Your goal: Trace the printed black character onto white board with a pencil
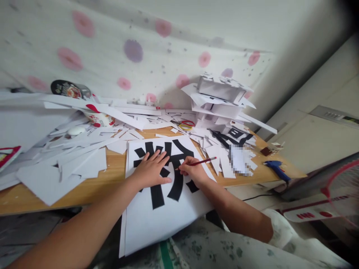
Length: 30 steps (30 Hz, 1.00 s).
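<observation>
Wooden table [84, 188] | sheet [168, 209] (bold black character) | right hand [193, 172]: red pencil [203, 161]

A large black character is printed on the white sheet [157, 220]. The pencil [202, 161] is red, the desk [84, 188] light wood-toned, the glue gun [276, 169] blue. The wall cloth [112, 48] is patterned with pink and purple dots.

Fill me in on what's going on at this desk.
A person sits at a wooden desk littered with white paper scraps. The left hand lies flat on a white sheet printed with a large black character, pinning it down. The right hand holds a red pencil-like tool with its tip at the black strokes. A blue glue gun lies at the desk's right end.
</observation>
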Each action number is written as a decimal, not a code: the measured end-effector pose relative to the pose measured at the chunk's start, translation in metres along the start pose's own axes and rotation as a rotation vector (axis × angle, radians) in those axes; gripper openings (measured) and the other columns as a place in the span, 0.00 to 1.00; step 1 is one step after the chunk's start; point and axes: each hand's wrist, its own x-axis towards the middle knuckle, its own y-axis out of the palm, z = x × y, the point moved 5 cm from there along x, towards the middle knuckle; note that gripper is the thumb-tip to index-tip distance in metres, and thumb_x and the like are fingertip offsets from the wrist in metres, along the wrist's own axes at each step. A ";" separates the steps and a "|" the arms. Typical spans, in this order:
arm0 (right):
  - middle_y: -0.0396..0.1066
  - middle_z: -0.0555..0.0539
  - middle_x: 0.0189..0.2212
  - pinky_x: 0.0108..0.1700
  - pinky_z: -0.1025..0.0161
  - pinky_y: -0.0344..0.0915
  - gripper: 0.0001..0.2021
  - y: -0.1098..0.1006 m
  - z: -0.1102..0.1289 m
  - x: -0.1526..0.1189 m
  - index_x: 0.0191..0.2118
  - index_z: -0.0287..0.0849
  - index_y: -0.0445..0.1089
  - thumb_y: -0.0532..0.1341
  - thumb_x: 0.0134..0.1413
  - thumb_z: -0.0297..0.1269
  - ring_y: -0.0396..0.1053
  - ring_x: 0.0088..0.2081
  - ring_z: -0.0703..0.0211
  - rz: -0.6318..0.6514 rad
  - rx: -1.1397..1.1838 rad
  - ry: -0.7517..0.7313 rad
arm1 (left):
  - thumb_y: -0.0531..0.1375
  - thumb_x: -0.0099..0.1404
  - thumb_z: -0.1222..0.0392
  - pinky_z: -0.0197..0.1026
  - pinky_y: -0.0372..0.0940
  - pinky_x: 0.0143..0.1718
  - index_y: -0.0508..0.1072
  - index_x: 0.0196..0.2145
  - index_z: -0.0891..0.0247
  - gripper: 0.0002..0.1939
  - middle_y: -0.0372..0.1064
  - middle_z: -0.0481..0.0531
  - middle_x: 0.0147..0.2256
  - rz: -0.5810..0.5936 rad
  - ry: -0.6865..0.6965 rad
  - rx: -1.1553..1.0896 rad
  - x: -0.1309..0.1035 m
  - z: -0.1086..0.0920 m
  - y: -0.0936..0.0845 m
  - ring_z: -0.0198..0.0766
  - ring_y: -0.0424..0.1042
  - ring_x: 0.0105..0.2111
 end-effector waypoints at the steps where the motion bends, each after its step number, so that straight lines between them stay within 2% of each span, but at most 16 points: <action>1: 0.69 0.52 0.15 0.22 0.66 0.57 0.08 0.001 0.001 0.004 0.20 0.44 0.61 0.64 0.37 0.35 0.62 0.17 0.64 0.002 -0.014 -0.004 | 0.56 0.56 0.33 0.65 0.34 0.64 0.52 0.67 0.59 0.47 0.37 0.55 0.69 -0.004 0.004 0.001 0.000 0.000 0.000 0.54 0.35 0.69; 6: 0.66 0.54 0.14 0.25 0.65 0.60 0.08 0.004 0.000 0.015 0.18 0.44 0.61 0.63 0.37 0.33 0.64 0.20 0.63 -0.064 -0.069 -0.087 | 0.57 0.56 0.33 0.64 0.34 0.64 0.54 0.66 0.57 0.46 0.39 0.55 0.69 -0.025 0.008 -0.004 -0.001 -0.001 -0.001 0.55 0.36 0.68; 13: 0.65 0.54 0.14 0.27 0.64 0.61 0.08 0.001 -0.007 0.011 0.18 0.45 0.60 0.61 0.38 0.32 0.63 0.21 0.62 -0.084 -0.124 -0.106 | 0.57 0.56 0.32 0.65 0.33 0.64 0.53 0.66 0.55 0.46 0.38 0.55 0.69 -0.027 0.028 -0.019 0.000 0.000 0.002 0.56 0.35 0.68; 17: 0.65 0.54 0.16 0.27 0.64 0.60 0.08 0.001 -0.008 0.012 0.19 0.44 0.61 0.62 0.40 0.32 0.63 0.22 0.62 -0.062 -0.186 -0.122 | 0.58 0.57 0.33 0.66 0.33 0.63 0.52 0.66 0.46 0.43 0.37 0.53 0.69 -0.034 0.047 -0.062 -0.001 0.001 0.003 0.56 0.34 0.69; 20: 0.65 0.54 0.16 0.25 0.65 0.57 0.09 0.001 -0.010 0.012 0.19 0.44 0.60 0.62 0.42 0.33 0.61 0.21 0.63 -0.067 -0.251 -0.134 | 0.59 0.57 0.33 0.66 0.32 0.63 0.56 0.64 0.41 0.39 0.38 0.50 0.70 -0.049 0.062 -0.105 -0.002 0.001 0.002 0.57 0.35 0.68; 25: 0.63 0.54 0.16 0.23 0.65 0.55 0.09 0.001 -0.007 0.010 0.18 0.44 0.61 0.62 0.40 0.33 0.59 0.21 0.63 -0.070 -0.349 -0.167 | 0.59 0.56 0.34 0.66 0.32 0.64 0.58 0.64 0.46 0.40 0.38 0.52 0.69 -0.030 0.038 -0.090 -0.002 0.000 0.002 0.57 0.35 0.68; 30: 0.64 0.53 0.14 0.26 0.64 0.60 0.09 0.000 -0.005 0.009 0.15 0.45 0.59 0.60 0.38 0.31 0.63 0.21 0.62 -0.041 -0.221 -0.111 | 0.59 0.55 0.33 0.64 0.31 0.64 0.56 0.65 0.53 0.45 0.40 0.55 0.69 -0.031 0.022 -0.081 0.000 0.000 0.003 0.57 0.35 0.68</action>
